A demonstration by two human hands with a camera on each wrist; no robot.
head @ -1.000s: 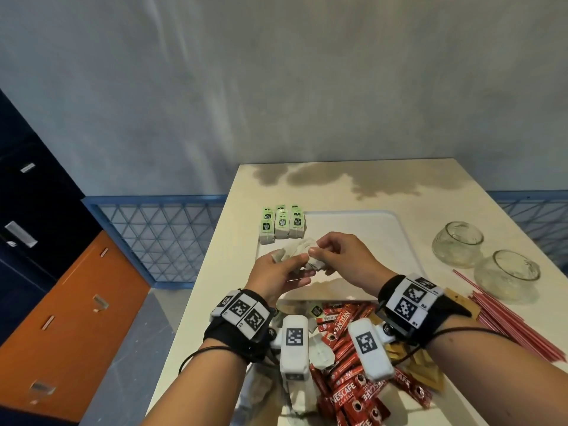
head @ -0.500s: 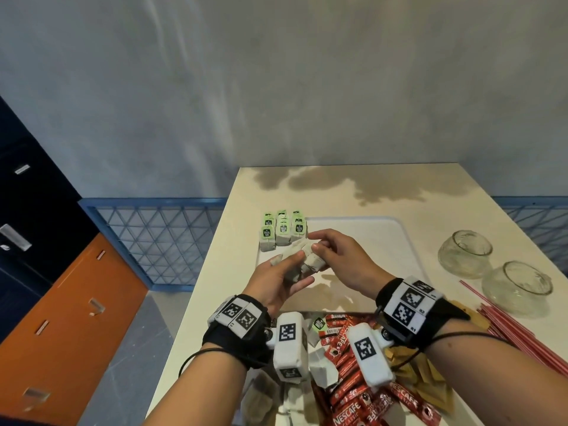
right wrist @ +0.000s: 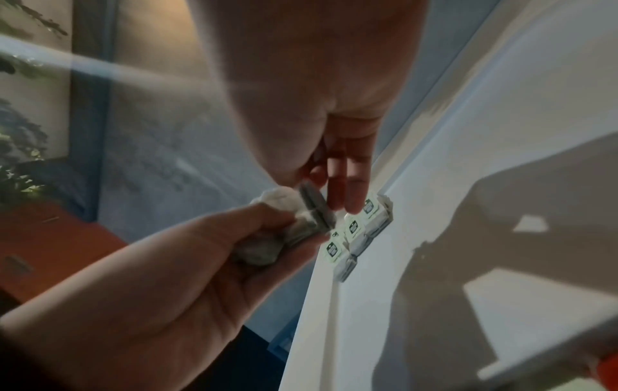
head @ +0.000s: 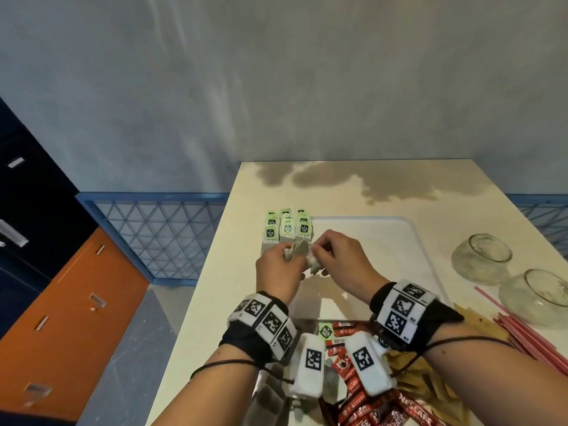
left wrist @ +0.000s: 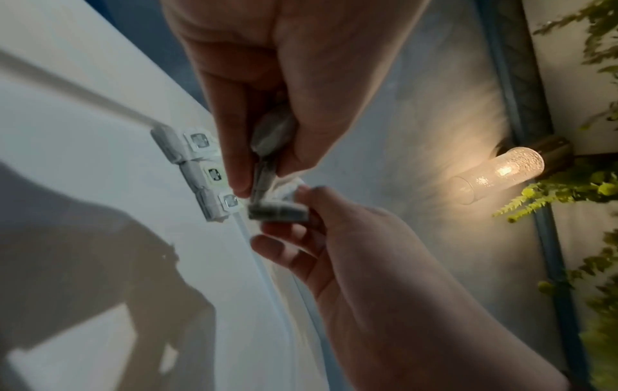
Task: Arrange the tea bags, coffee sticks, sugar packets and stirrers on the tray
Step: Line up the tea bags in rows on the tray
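Left hand (head: 278, 269) and right hand (head: 341, 259) both pinch, seemingly, tea bags (head: 302, 256) above tray (head: 384, 241).

Looks like a café or hotel refreshment corner: cream counter (head: 384, 192) against a plaster wall, orange drawers (head: 70, 302) at 9 o'clock, glowing wall lamp (left wrist: 501, 172) with ferns (left wrist: 568, 190) beside it.
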